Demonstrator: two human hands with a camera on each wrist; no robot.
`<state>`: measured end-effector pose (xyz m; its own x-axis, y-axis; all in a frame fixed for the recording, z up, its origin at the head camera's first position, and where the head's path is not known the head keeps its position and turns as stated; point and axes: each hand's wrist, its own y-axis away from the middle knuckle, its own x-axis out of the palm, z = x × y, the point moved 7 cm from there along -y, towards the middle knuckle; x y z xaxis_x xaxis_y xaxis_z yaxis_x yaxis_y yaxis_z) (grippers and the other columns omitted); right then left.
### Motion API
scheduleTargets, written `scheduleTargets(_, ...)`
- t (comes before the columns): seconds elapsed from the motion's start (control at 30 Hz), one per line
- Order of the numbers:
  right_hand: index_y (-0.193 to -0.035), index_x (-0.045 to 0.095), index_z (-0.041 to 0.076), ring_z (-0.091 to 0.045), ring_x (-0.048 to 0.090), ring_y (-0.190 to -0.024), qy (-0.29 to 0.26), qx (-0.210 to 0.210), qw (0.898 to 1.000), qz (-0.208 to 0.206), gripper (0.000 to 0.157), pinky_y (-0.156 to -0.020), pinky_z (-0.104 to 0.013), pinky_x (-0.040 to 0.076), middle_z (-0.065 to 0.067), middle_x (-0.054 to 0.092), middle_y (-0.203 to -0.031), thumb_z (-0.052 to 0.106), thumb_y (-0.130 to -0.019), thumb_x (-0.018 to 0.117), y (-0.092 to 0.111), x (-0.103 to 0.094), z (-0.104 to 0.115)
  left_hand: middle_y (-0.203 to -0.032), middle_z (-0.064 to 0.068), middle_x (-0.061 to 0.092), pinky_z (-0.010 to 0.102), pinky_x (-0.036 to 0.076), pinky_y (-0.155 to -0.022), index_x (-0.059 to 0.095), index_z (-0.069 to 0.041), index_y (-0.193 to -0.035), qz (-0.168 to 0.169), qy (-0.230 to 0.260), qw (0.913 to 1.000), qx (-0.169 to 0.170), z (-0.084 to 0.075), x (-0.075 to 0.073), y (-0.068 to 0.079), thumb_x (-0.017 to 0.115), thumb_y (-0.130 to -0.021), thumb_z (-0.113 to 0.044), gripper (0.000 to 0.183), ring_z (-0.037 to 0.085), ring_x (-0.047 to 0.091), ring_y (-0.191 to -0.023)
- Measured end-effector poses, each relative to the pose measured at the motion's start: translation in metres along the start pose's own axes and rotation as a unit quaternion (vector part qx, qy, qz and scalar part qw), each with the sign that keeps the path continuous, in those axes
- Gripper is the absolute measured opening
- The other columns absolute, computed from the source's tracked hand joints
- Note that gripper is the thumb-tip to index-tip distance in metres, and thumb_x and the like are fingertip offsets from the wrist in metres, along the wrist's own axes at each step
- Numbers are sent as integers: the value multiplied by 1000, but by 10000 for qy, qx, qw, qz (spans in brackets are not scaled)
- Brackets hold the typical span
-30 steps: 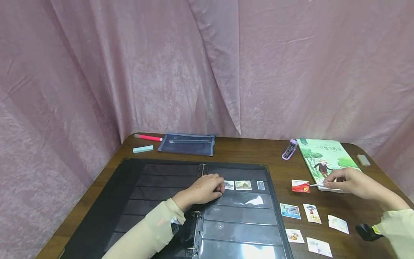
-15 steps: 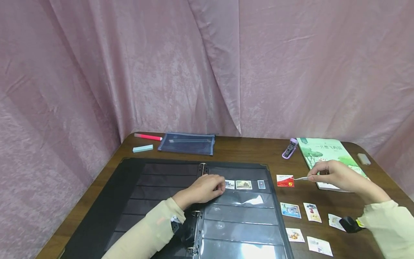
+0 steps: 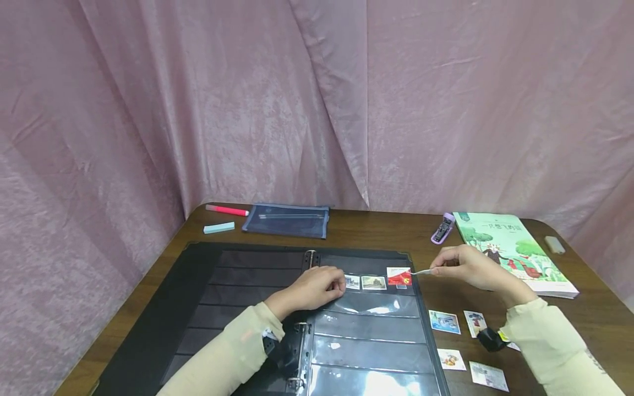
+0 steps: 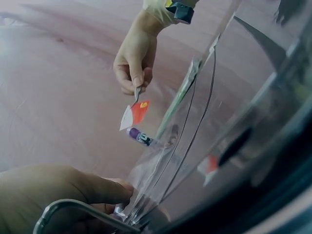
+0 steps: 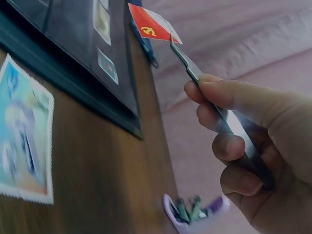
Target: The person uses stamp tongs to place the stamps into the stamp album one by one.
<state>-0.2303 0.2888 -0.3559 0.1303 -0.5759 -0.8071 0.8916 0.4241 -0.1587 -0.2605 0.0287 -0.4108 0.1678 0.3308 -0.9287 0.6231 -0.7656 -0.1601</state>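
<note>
A pair of metal tweezers is in my right hand, its curved tip gripping a red and white stamp by the edge. The stamp hangs over the right page of a black stamp album, above the upper row. Small stamps sit in that row. My left hand lies at the row's inner end by the binder rings. There, in the left wrist view, its thumb and finger pinch the clear plastic film of the page.
Several loose stamps lie on the table right of the album. A green book, a purple clipper-like item and an eraser are behind them. At the back left are a blue pouch, a pink pen and a light-blue stick.
My right hand has carried the red and white stamp left in the tweezers, from above the table near the book to over the album page. The left hand has stayed in place.
</note>
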Motion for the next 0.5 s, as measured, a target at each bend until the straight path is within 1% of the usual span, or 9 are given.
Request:
scheduleTargets(0.1,-82,68,11,1,51,-68,-106,53,9999,67,10,-63,-20,42,5,64,-78,20,-83,63,-9,10,2,-77,-13,51,23,38,-74,53,-25,-79,-3,17,10000,3,0,-1,0,61,-84,-23,10,0,45,-71)
scheduleTargets(0.3,-83,69,11,-1,50,-67,-149,221,9996,13,12,-62,-20,41,7,62,-77,22,-81,65,-20,25,3,-77,-13,51,22,37,-73,53,-25,-79,-14,14,10000,-7,1,-1,0,62,-83,-22,10,0,45,-71)
scheduleTargets(0.5,-83,69,11,-1,51,-72,-212,161,9996,67,12,-65,-20,41,4,63,-80,22,-82,64,-27,39,8,-76,-14,51,19,37,-69,53,-25,-79,-69,-11,10000,41,1,-2,0,62,-82,-23,10,-2,45,-71)
